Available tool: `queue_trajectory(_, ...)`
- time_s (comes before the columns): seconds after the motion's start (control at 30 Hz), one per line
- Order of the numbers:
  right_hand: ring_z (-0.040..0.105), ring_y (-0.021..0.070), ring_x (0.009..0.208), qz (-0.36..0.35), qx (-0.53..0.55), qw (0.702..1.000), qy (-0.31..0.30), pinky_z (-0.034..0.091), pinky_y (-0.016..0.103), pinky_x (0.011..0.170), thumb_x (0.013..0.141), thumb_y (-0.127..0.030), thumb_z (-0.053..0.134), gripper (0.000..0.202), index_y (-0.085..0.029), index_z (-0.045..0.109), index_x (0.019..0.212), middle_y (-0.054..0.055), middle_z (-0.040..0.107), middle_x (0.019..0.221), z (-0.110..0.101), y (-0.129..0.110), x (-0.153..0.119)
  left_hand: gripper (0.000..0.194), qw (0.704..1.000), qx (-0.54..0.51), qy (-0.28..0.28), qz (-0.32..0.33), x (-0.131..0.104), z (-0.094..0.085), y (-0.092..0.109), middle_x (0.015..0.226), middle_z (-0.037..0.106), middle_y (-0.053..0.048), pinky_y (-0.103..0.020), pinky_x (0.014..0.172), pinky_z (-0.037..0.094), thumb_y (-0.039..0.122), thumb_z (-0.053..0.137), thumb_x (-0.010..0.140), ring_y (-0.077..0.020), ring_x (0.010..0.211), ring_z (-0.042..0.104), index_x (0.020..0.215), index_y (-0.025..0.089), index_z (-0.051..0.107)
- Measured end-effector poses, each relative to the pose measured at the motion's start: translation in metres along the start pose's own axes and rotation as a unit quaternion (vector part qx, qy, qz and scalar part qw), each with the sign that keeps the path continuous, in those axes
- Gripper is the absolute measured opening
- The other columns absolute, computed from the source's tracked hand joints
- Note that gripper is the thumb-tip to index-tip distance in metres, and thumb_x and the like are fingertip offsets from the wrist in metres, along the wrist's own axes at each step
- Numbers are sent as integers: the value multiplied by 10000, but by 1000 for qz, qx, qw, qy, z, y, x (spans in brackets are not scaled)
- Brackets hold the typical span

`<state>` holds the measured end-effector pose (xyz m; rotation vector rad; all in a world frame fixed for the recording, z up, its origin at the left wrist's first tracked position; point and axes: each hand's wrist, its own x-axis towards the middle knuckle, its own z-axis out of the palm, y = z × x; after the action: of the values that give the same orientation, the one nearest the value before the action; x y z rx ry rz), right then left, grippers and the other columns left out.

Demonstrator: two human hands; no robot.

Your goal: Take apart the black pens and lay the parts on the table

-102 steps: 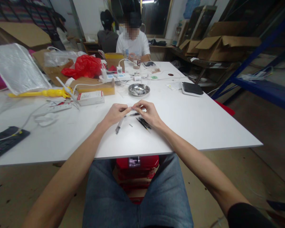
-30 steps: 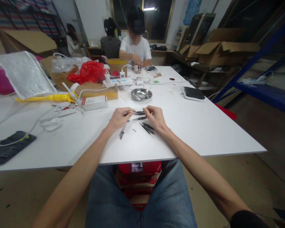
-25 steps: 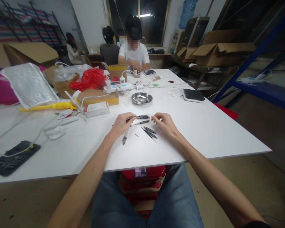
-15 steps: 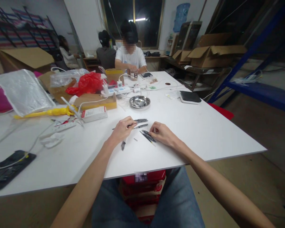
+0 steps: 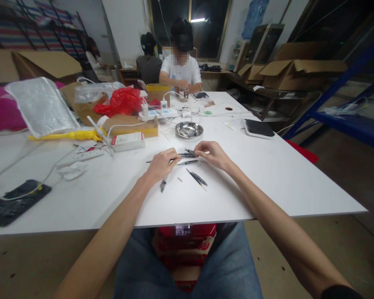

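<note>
My left hand [image 5: 163, 164] is closed on a thin dark pen part, whose tip sticks out to the left. Beyond and to the right, my right hand [image 5: 212, 153] pinches a short dark piece [image 5: 189, 151] above some dark pens. A pen [image 5: 188, 162] lies just right of my left fingertips. Nearer me, several slim dark pen parts [image 5: 198, 177] lie together, one with a yellowish tip. A small dark piece [image 5: 163, 185] rests below my left hand, and a tiny grey bit [image 5: 180, 179] is to its right.
A shiny metal dish [image 5: 189, 130] stands beyond my hands. To the left are a white box [image 5: 127, 141], a power strip [image 5: 158, 113], cables and a black tray [image 5: 18, 202]. A black-topped device [image 5: 259, 128] lies right. A person [image 5: 180, 68] works at the far end.
My right hand has moved away from the slim pen parts, up and forward to the pens beyond my left hand. The view has shifted slightly. My left hand keeps its hold.
</note>
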<state>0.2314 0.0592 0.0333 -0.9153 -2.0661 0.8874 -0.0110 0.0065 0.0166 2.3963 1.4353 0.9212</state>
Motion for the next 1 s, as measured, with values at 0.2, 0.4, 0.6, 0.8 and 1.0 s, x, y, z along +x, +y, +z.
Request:
queue_trajectory(0.2, 647, 192, 866, -29, 28, 998, 52, 534, 313, 771, 828, -283, 702, 167, -174, 760, 941, 78, 682, 998, 14, 19, -11, 182, 1000, 10, 16, 22, 0, 7, 2, 919, 703, -27, -279, 713, 451, 265, 577, 956, -145, 778, 626, 910, 204, 742)
queue_trajectory(0.4, 614, 192, 877, -49, -3, 998, 39, 489, 297, 750, 859, -224, 662, 150, -175, 772, 949, 71, 665, 959, 15, 15, -13, 174, 998, 4, 40, 41, 1, 7, 2, 885, 686, -34, -281, 711, 452, 265, 592, 947, -142, 763, 613, 908, 192, 745)
queue_trajectory(0.6, 610, 189, 878, -54, -17, 997, 52, 478, 288, 746, 861, -203, 664, 144, -171, 770, 954, 67, 668, 955, 19, 14, -12, 163, 998, -7, 46, 45, 1, 4, 3, 885, 683, -41, -283, 738, 470, 256, 603, 942, -144, 776, 619, 912, 189, 749)
queue_trajectory(0.8, 613, 187, 882, -62, -11, 997, 55, 476, 286, 738, 853, -178, 672, 150, -163, 767, 968, 66, 662, 950, 20, 12, -13, 155, 998, -15, 41, 46, 1, 5, 2, 891, 682, -42, -288, 744, 475, 242, 606, 938, -152, 783, 624, 898, 185, 745)
queue_trajectory(1.0, 606, 183, 877, -76, -6, 995, 63, 491, 300, 749, 845, -151, 669, 157, -188, 760, 967, 49, 629, 926, 25, -2, -16, 162, 998, -25, 39, 41, 0, 5, 1, 917, 662, -31, -289, 776, 487, 228, 603, 940, -150, 805, 619, 1052, 199, 718)
